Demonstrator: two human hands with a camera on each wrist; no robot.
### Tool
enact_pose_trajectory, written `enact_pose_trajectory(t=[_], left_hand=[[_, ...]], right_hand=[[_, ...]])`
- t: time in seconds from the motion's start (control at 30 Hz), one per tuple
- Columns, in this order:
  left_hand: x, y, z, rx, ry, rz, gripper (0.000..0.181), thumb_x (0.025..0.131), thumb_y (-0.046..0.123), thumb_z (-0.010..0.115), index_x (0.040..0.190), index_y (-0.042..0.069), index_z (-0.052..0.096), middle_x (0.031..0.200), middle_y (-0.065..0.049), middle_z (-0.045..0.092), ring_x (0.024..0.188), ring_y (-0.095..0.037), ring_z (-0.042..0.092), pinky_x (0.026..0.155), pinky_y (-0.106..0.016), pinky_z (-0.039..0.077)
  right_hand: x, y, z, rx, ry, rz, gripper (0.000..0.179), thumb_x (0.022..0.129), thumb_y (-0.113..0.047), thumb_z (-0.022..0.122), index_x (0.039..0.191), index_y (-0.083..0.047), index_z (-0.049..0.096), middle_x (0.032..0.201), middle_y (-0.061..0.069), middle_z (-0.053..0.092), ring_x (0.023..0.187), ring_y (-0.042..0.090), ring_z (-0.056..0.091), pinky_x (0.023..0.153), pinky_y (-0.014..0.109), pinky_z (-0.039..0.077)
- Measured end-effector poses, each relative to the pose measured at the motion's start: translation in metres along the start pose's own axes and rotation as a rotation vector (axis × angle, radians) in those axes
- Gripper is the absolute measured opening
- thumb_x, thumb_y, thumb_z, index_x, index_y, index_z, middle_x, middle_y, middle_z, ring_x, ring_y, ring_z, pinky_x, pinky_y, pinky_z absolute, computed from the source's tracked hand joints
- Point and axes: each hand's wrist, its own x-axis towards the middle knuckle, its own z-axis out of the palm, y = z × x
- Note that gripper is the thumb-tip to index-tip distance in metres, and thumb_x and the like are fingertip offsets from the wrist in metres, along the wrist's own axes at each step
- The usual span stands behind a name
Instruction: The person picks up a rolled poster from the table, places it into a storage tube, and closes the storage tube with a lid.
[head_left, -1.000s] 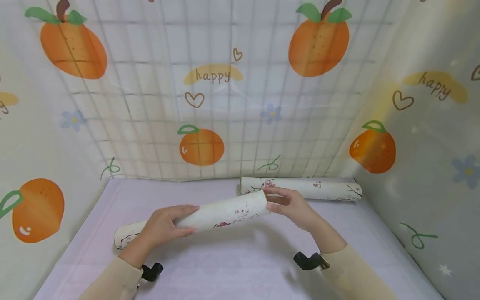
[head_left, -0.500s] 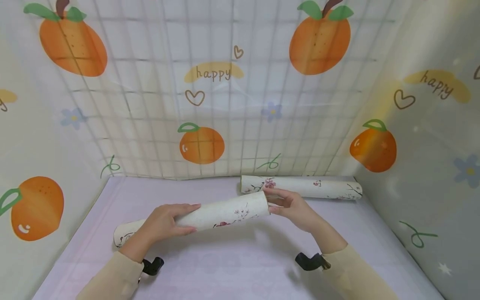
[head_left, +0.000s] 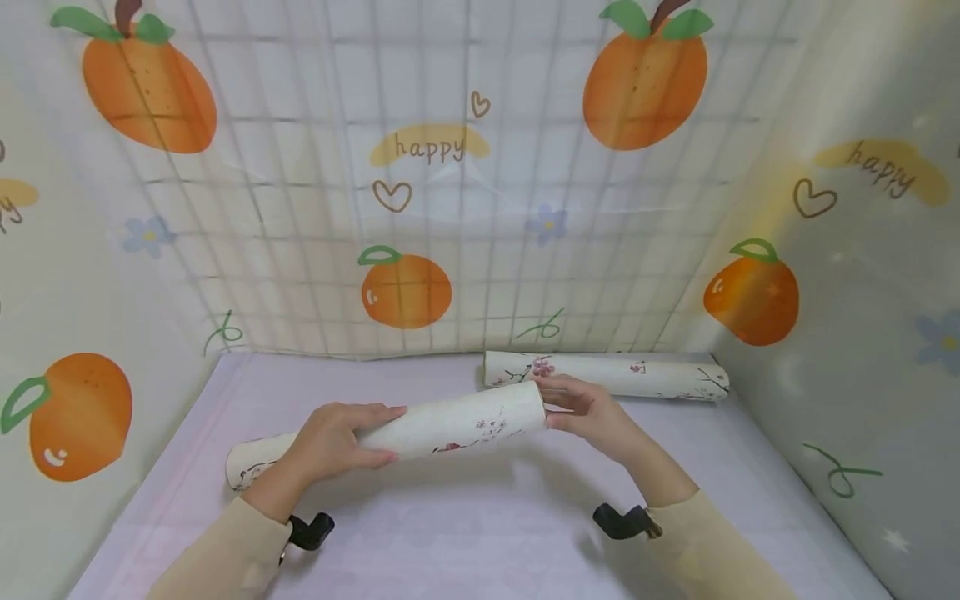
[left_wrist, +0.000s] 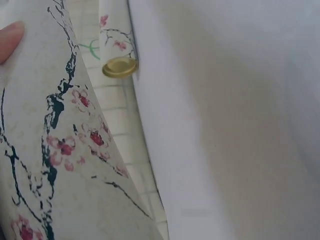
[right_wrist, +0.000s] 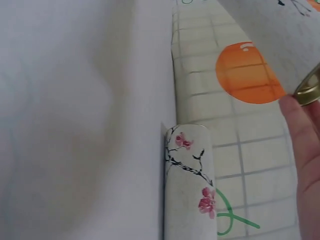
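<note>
A long white tube (head_left: pixel 457 425) printed with dark branches and pink blossoms is held up at a slant, its right end higher. From above, my left hand (head_left: pixel 330 446) grips it left of its middle, thumb and fingers on either side. At the raised end, my right hand (head_left: pixel 588 412) holds the rim with thumb and fingertips. A gold-coloured metal end (right_wrist: pixel 309 90) shows beside those fingers in the right wrist view. The left wrist view shows the tube's blossom print (left_wrist: pixel 62 145) up close, with one fingertip at the edge.
A second blossom-printed tube (head_left: pixel 637 377) lies along the back right edge of the pale lilac table (head_left: pixel 465 533). Its gold end (left_wrist: pixel 120 66) shows in the left wrist view. A curtain (head_left: pixel 300 250) with printed oranges surrounds the table at the back and sides.
</note>
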Motion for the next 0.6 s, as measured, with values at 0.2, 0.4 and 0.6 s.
enact_pose_trajectory(t=[0.2, 0.4, 0.6], left_hand=[[0.001, 0.005, 0.001, -0.042, -0.039, -0.090, 0.060, 0.074, 0.045, 0.087, 0.130, 0.031, 0.069, 0.121, 0.001, 0.071, 0.112, -0.020, 0.068, 0.092, -0.043, 0.055], [0.010, 0.005, 0.001, 0.023, -0.040, -0.015, 0.061, 0.075, 0.047, 0.085, 0.132, 0.030, 0.068, 0.121, 0.001, 0.071, 0.110, -0.019, 0.069, 0.091, -0.041, 0.056], [0.014, 0.006, 0.002, -0.009, -0.074, -0.035, 0.061, 0.076, 0.048, 0.084, 0.133, 0.031, 0.067, 0.123, 0.001, 0.070, 0.113, -0.021, 0.067, 0.094, -0.044, 0.054]], right_hand=[[-0.001, -0.006, -0.002, 0.002, -0.022, 0.001, 0.055, 0.091, 0.001, 0.070, 0.141, 0.007, 0.050, 0.142, -0.007, 0.056, 0.124, 0.011, 0.059, 0.094, 0.034, 0.055], [-0.005, -0.003, -0.008, -0.002, -0.017, 0.001, 0.053, 0.091, 0.004, 0.069, 0.140, 0.005, 0.051, 0.143, -0.007, 0.055, 0.126, 0.011, 0.058, 0.094, 0.034, 0.055], [-0.007, -0.003, -0.012, -0.019, 0.003, 0.037, 0.054, 0.091, 0.003, 0.069, 0.142, 0.006, 0.050, 0.143, -0.005, 0.056, 0.125, 0.011, 0.058, 0.094, 0.034, 0.055]])
